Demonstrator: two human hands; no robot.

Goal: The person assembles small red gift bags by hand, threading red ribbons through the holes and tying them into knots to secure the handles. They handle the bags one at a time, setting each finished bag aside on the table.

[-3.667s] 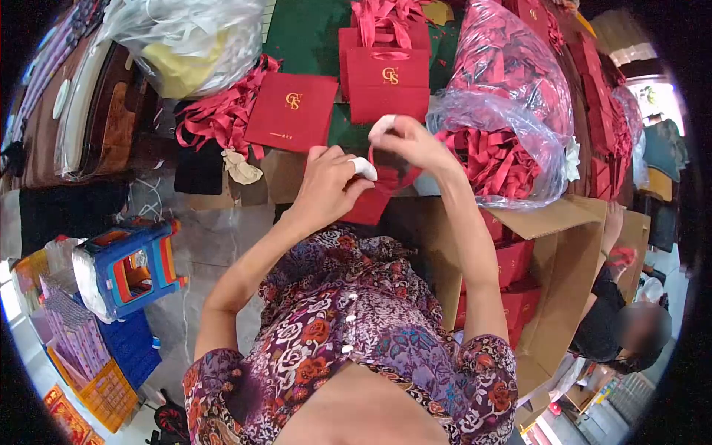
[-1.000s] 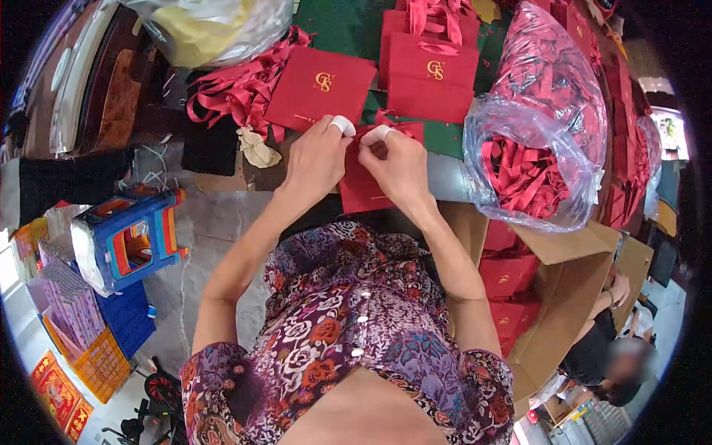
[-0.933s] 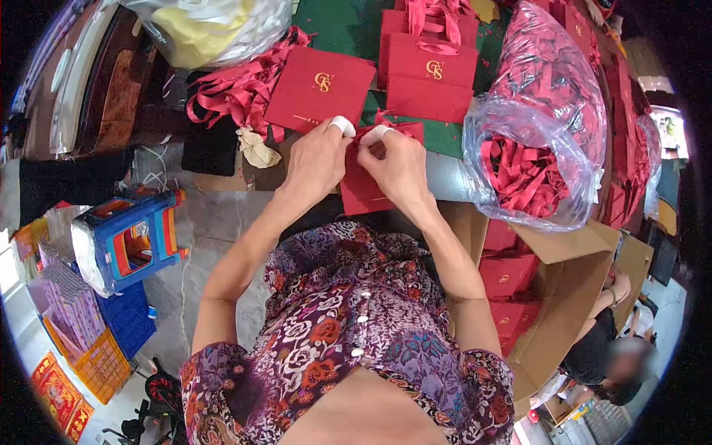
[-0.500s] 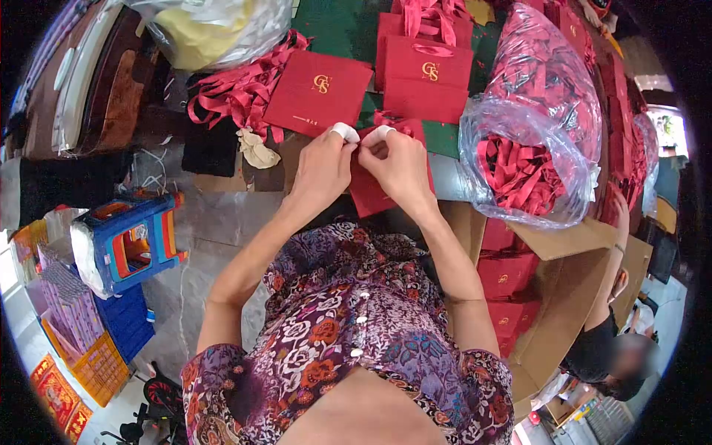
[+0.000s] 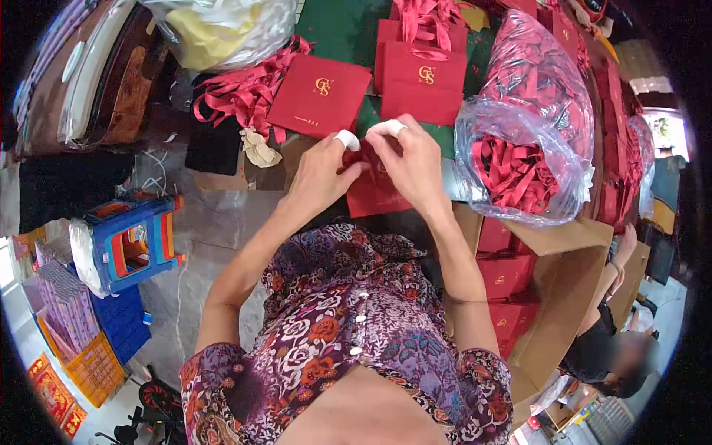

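A red paper bag (image 5: pixel 368 194) lies at the table's near edge, beneath both hands. My left hand (image 5: pixel 320 169) is at its left side, with thumb and forefinger apart and a white wrap on the forefinger. At the bag's upper right is my right hand (image 5: pixel 415 165), its thumb and wrapped forefinger bent together; whatever is between them is too small to make out. Beyond my left hand lies a flat red bag (image 5: pixel 320 93) with gold letters. Another red bag with a ribbon handle (image 5: pixel 424 81) lies past my right hand.
Red ribbons (image 5: pixel 248 93) are heaped at the back left. A clear plastic sack (image 5: pixel 519 174) of red ribbons stands right. Below it, an open cardboard box (image 5: pixel 564 297) holds red bags. A blue plastic stool (image 5: pixel 133 241) is at left. Another person (image 5: pixel 593 356) is at far right.
My hands have moved apart from a close pinch over the bag. The left thumb has spread from its forefinger; the right hand has shifted slightly right.
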